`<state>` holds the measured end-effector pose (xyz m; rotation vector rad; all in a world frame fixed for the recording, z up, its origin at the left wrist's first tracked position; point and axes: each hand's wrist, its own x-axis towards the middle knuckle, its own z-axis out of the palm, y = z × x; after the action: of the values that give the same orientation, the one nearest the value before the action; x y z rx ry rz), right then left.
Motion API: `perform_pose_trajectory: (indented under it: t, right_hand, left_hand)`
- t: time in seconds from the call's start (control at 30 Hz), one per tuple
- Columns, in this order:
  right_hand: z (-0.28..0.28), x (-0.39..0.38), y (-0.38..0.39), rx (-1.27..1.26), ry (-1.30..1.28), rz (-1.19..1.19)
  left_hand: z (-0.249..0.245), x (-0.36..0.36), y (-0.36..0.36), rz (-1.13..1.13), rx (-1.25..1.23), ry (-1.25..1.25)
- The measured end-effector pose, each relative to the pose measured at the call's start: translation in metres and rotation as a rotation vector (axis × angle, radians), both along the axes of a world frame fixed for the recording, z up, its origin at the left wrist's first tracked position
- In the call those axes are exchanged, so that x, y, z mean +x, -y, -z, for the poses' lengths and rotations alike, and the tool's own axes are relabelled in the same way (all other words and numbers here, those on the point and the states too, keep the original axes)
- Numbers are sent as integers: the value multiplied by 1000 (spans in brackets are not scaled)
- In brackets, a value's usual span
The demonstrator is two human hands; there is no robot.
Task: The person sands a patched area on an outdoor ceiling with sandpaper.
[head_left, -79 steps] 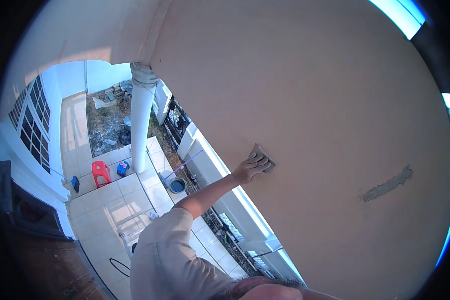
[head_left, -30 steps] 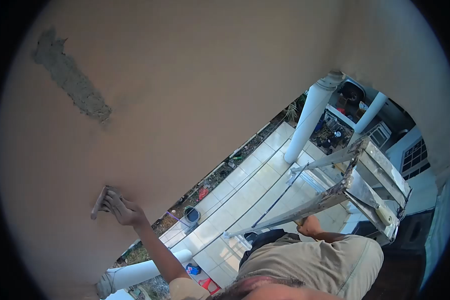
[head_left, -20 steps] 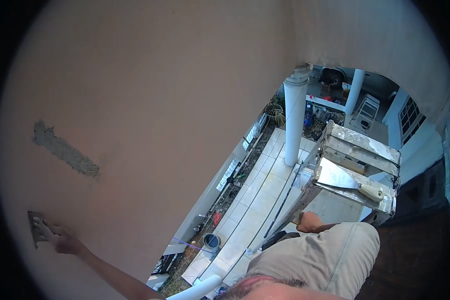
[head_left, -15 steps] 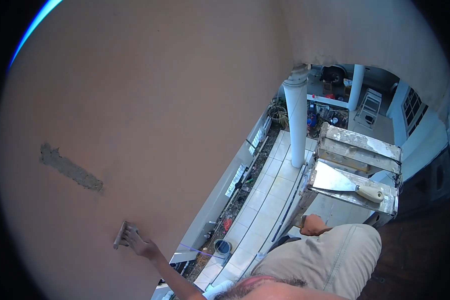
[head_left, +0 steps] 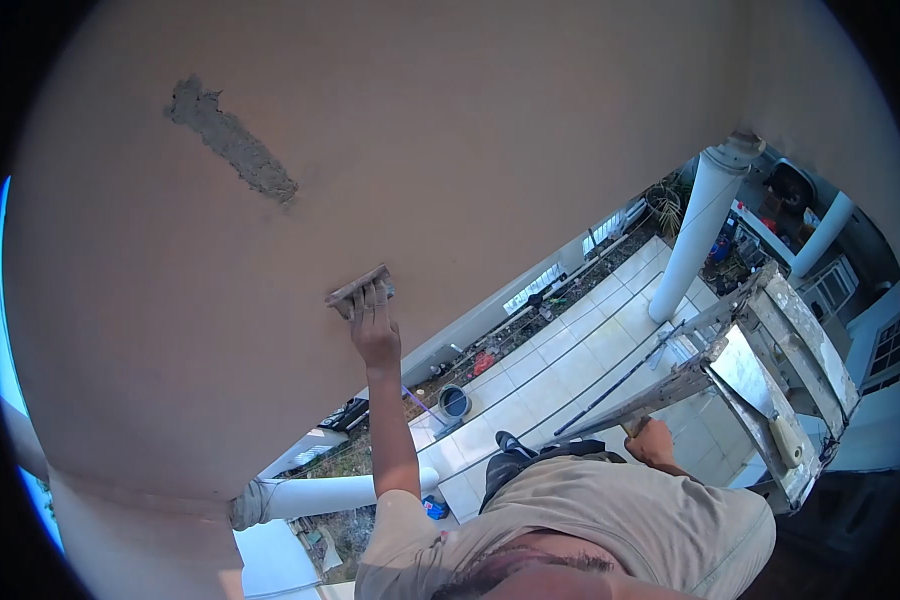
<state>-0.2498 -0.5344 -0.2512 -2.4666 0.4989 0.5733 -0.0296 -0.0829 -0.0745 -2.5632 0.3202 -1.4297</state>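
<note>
My left hand [head_left: 375,325] reaches up with its fingers closed over a flat grey block [head_left: 360,287]. The block rests against a tan plastered surface [head_left: 530,130]. Up and left of it, a rough strip of grey filler [head_left: 232,140] stands out on the surface. Low at the right, my right hand [head_left: 653,443] is closed beside the ladder's side rail; a small yellowish piece shows at its fingers, too little to name. On the stepladder [head_left: 800,320] lies a wide putty knife [head_left: 755,385] with a cream handle, apart from both hands.
Well below is a tiled walkway [head_left: 580,345] with a dark bucket [head_left: 455,402]. White columns [head_left: 700,235] rise at the right and another column [head_left: 350,495] at the lower left. A planting strip with debris runs along a low wall.
The view has turned and shifted, so the filler strip sits higher in it. My left hand, still holding the block, has changed its angle. My right hand stays by the ladder.
</note>
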Motion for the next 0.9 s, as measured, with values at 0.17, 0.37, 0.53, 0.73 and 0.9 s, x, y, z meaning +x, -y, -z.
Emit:
perform_pose_trajectory:
  t: [0.17,0.37,0.53,0.73,0.9]
  right_hand:
    - [1,0,-3,-14,37,1]
    - [-2,7,-4,-30,6,-14]
    - [11,3,2,-34,24,-3]
    - [-4,0,-2,-13,-19,-6]
    - [5,1,-3,-24,9,-11]
  left_hand:
    - [-247,7,-17,-21,-131,454]
    - [-106,14,-2,6,-26,241]
    - [-134,13,18,26,-3,203]
    - [-253,36,18,63,-32,435]
    - [-37,16,17,117,66,-43]
